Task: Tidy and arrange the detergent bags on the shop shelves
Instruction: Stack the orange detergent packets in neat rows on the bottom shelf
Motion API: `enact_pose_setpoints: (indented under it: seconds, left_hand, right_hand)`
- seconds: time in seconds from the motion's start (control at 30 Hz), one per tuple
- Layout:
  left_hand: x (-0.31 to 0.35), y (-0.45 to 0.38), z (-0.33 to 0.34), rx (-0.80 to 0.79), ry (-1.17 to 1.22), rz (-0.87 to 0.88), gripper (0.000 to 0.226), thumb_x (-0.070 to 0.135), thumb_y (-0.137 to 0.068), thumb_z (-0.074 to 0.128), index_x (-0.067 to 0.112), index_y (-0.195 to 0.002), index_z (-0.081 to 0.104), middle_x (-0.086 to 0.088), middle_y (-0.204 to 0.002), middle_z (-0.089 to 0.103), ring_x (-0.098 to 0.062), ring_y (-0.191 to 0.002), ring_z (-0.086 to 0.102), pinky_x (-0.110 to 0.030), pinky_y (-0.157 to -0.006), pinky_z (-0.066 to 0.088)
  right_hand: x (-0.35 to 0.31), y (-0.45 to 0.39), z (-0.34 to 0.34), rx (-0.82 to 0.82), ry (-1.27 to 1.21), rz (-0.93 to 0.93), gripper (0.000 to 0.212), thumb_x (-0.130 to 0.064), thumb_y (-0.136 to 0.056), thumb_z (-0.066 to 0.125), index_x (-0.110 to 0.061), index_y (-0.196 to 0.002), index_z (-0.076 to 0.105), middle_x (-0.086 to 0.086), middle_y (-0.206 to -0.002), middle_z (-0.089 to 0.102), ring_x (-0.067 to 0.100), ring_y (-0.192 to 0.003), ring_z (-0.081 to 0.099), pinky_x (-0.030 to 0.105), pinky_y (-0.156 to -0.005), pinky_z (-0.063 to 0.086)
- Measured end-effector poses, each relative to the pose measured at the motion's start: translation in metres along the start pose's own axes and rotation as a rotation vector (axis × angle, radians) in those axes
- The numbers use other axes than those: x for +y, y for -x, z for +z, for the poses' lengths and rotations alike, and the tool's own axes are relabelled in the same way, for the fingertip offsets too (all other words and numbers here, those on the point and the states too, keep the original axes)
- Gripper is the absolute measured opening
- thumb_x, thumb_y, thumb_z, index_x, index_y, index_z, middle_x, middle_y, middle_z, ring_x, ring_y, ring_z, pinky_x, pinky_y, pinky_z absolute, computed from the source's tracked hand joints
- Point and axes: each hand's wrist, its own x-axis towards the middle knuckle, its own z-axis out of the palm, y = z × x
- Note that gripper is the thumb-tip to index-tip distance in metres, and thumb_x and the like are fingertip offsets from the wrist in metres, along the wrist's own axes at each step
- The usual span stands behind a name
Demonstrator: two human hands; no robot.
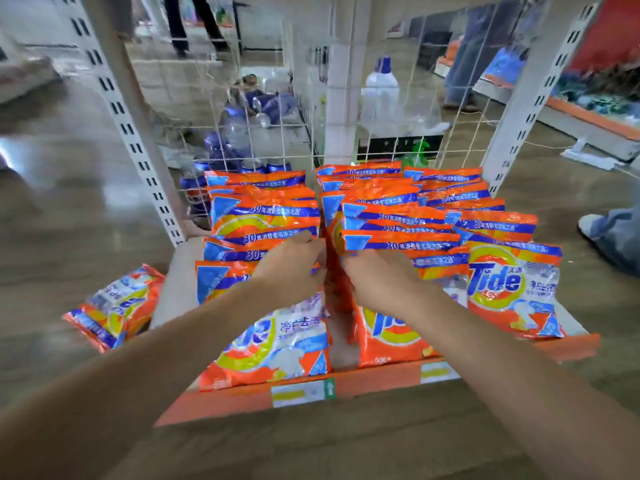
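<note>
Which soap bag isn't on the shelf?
The bag on the floor, left of the shelf. All the other bags stand in rows on it.

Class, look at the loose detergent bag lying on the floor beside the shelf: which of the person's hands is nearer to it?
Left. The left hand is on the left stack of bags, right of the floor bag. The right hand is on the middle stack, farther away.

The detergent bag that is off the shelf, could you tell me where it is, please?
The stray bag lies on the floor at lower left, beside the shelf's left edge.
</note>
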Motion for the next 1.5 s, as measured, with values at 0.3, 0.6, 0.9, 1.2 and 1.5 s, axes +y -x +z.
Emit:
enact_pose_setpoints:
  seconds: [0.3,0.6,0.9,1.2,1.5]
  left_hand:
    - [-0.206,0.12,-0.037,-0.189,-0.262,-0.712,0.025,0.022,-0.084,0.055,0.012,-0.104,0.066,-0.008,-0.11,0.066,-0.03,-0.103,0.062,-0.032,-0.082,0.049]
    - [-0.291,0.139,0.038,-0.345,-0.196,-0.899,0.036,0.028,-0.089,0.056,0.009,-0.12,0.053,-0.012,-0.125,0.055,-0.031,-0.115,0.056,-0.038,-0.091,0.048]
    - [-0.317,0.127,0.094,-0.558,-0.265,-0.845,0.051,0.013,-0.095,0.043,0.007,-0.143,0.029,-0.016,-0.147,0.017,-0.034,-0.136,0.026,-0.048,-0.108,0.031]
    - [-0.304,0.127,0.042,-0.128,-0.226,-0.78,0.043,0.019,-0.093,0.056,-0.005,-0.127,0.047,-0.025,-0.131,0.046,-0.037,-0.123,0.043,-0.035,-0.098,0.031]
    - [-0.203,0.078,-0.081,0.584,1.03,-0.894,0.023,0.004,-0.074,0.059,0.009,-0.052,0.061,-0.003,-0.044,0.055,-0.018,-0.045,0.056,-0.027,-0.047,0.053]
  right_hand:
    - [-0.132,-0.07,-0.009,0.127,-0.103,-0.375,0.038,-0.017,-0.092,0.047,-0.016,-0.129,0.043,0.008,-0.127,0.045,0.027,-0.124,0.043,0.038,-0.087,0.044]
    - [-0.17,-0.12,0.023,-0.025,-0.094,-0.261,0.069,-0.032,-0.089,0.06,-0.019,-0.144,0.019,0.011,-0.13,0.034,0.029,-0.126,0.037,0.039,-0.077,0.045]
    - [-0.178,-0.127,0.031,-0.025,-0.041,-0.283,0.051,-0.034,-0.095,0.051,-0.013,-0.136,0.028,0.017,-0.138,0.027,0.032,-0.126,0.033,0.038,-0.076,0.045]
    - [-0.176,-0.118,0.034,0.071,-0.062,-0.267,0.044,-0.029,-0.096,0.05,-0.015,-0.134,0.033,0.014,-0.133,0.033,0.029,-0.125,0.034,0.037,-0.083,0.045]
    - [-0.162,-0.104,0.005,-0.116,-0.414,-0.344,0.067,-0.049,-0.081,0.067,-0.015,-0.134,0.042,0.004,-0.129,0.042,0.022,-0.124,0.039,0.033,-0.099,0.04]
